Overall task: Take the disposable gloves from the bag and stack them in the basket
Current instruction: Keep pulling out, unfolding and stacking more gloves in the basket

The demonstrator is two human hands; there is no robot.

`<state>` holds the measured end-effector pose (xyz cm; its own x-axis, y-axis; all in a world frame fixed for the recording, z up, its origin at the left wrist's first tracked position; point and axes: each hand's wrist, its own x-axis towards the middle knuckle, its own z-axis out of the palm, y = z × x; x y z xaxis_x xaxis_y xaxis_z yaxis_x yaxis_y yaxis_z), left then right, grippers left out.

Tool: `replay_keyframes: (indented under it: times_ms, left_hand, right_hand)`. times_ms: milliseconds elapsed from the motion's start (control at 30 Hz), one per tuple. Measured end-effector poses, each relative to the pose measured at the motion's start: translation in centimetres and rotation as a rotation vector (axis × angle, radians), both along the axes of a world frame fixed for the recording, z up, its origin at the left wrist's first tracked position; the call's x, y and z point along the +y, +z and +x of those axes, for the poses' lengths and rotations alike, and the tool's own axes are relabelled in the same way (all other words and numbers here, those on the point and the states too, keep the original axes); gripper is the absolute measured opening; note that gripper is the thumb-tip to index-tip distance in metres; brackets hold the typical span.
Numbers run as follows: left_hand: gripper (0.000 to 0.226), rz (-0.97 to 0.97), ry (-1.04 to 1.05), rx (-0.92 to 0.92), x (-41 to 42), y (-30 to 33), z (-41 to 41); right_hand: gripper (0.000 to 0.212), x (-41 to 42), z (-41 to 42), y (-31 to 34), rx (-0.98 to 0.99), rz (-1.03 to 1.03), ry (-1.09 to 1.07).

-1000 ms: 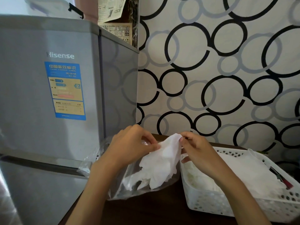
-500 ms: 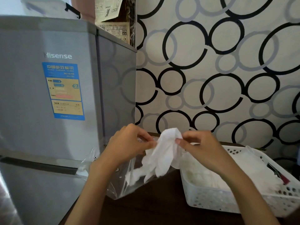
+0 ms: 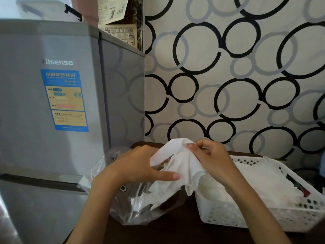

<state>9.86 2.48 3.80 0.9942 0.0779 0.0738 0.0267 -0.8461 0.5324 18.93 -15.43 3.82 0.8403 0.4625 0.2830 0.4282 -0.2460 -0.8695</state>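
Note:
A white disposable glove point(image 3: 182, 161) hangs between both hands above the mouth of a clear plastic bag point(image 3: 133, 206). My right hand point(image 3: 211, 161) pinches its top edge. My left hand point(image 3: 139, 166) holds its left side, with the thumb stretched across the glove. More white gloves show through the bag below. At the right a white perforated basket point(image 3: 225, 213) holds a flat pile of gloves point(image 3: 255, 180). The lifted glove's lower corner hangs at the basket's left rim.
Bag and basket sit on a dark wooden table point(image 3: 172, 231). A grey fridge point(image 3: 58, 120) stands close on the left. A wall with black and grey rings point(image 3: 228, 76) rises behind. A red and dark object point(image 3: 300, 187) lies at the basket's right side.
The glove has come up and out of the bag and shifted right toward the basket. My left hand has taken hold of the glove's left side, its thumb now stretched out.

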Motion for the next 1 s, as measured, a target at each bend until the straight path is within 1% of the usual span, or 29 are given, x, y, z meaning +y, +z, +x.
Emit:
replay_keyframes:
  times_ms: [67,133,200,267,333,367,400,467,500,533,567,600,633,700,733,767,833,933,1000]
  left_hand:
    - [0.063,-0.011,0.036,-0.015,0.2,-0.3,0.3]
    - [0.051,0.011,0.064,-0.053,0.7,-0.9,0.8]
    - [0.039,0.026,0.073,-0.065,1.2,-1.4,1.0]
    - [0.034,0.028,0.087,-0.088,1.6,-1.6,1.2]
    - [0.019,-0.023,0.101,-0.140,1.4,-1.2,1.2]
    - [0.019,-0.092,0.088,-0.164,1.0,-0.9,1.2]
    - [0.031,-0.173,0.055,-0.170,0.5,-0.6,1.1]
    - [0.066,-0.303,-0.029,-0.132,-0.5,-0.3,1.0]
    - [0.080,-0.330,-0.063,-0.102,-0.9,-0.2,0.9]
    - [0.087,-0.344,-0.091,-0.080,-1.3,-0.1,0.9]
    - [0.086,-0.361,-0.115,-0.070,-1.5,-0.1,0.9]
    - [0.078,-0.392,-0.133,-0.081,-1.6,0.0,0.9]
    - [0.064,-0.426,-0.137,-0.115,-1.8,0.2,0.9]
    - [0.034,-0.440,-0.080,-0.227,-1.8,0.7,0.8]
    - [0.025,-0.436,-0.028,-0.284,-1.8,0.7,0.8]
    - [0.023,-0.446,0.031,-0.330,-1.6,0.8,0.9]
    - [0.023,-0.530,0.161,-0.415,-1.3,0.8,1.1]
    - [0.023,-0.701,0.380,-0.562,-0.5,1.0,1.3]
    - [0.026,-0.800,0.480,-0.606,-0.1,1.2,1.1]
  right_hand:
    - [0.014,-0.4,0.0,0.2,0.038,0.005,0.049]
    - [0.013,-0.8,0.0,0.3,0.063,-0.016,0.102]
    - [0.013,-1.1,0.2,0.4,0.079,-0.017,0.102]
    - [0.011,-1.3,0.5,0.4,0.091,0.001,0.084]
    - [0.013,-1.2,0.5,0.4,0.095,-0.016,0.078]
    - [0.015,-1.1,0.5,0.3,0.096,-0.028,0.079]
    - [0.016,-1.0,0.5,0.2,0.096,-0.033,0.085]
    - [0.016,-0.6,0.3,0.0,0.087,-0.035,0.086]
    - [0.015,-0.6,0.2,0.1,0.086,-0.036,0.084]
    - [0.013,-0.5,0.1,0.2,0.091,-0.035,0.085]
    - [0.012,-0.5,0.0,0.3,0.095,-0.032,0.088]
    - [0.010,-0.6,-0.1,0.4,0.092,-0.032,0.090]
    - [0.009,-0.8,-0.1,0.5,0.082,-0.039,0.090]
    - [0.007,-1.2,-0.2,0.8,0.053,-0.058,0.087]
    - [0.005,-1.3,-0.1,0.9,0.040,-0.065,0.085]
    - [0.002,-1.4,-0.1,1.0,0.031,-0.070,0.079]
    - [0.003,-1.6,-0.2,1.2,0.019,-0.085,0.072]
    - [0.014,-2.5,0.1,1.7,0.037,-0.169,0.069]
    - [0.021,-3.3,0.4,2.0,0.023,-0.231,0.062]
